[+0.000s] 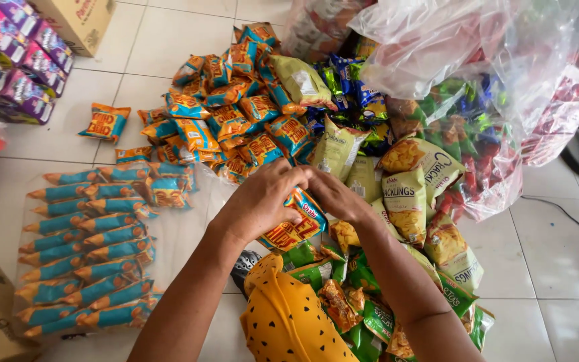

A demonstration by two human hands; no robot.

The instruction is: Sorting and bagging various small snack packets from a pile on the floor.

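1. The left hand (259, 201) and the right hand (333, 194) meet at the middle of the view, fingertips touching, both gripping one orange-and-blue snack packet (296, 228).
2. The left hand is clenched over the packet's upper left side, with its thumb across the front; the right hand pinches the packet's top right edge.
3. The packet is held up in the air, tilted, just above a cluster of green snack bags (360, 305) and just in front of the person's yellow spotted garment (286, 322).
4. Behind the hands, a loose pile of similar orange-and-blue packets (229, 117) lies on the white tiled floor (142, 60).
5. To the right of the hands, pale yellow-green crackling bags (407, 198) lean against a big clear plastic sack (477, 80) stuffed with more snacks.
6. To the left, a clear bag holds rows of blue-and-orange cone-shaped packets (82, 251), lying flat on the floor.
7. One lone orange packet (105, 122) sits apart from the pile.
8. Purple packets (18, 53) are stacked at the upper left, beside a cardboard box (78, 20).
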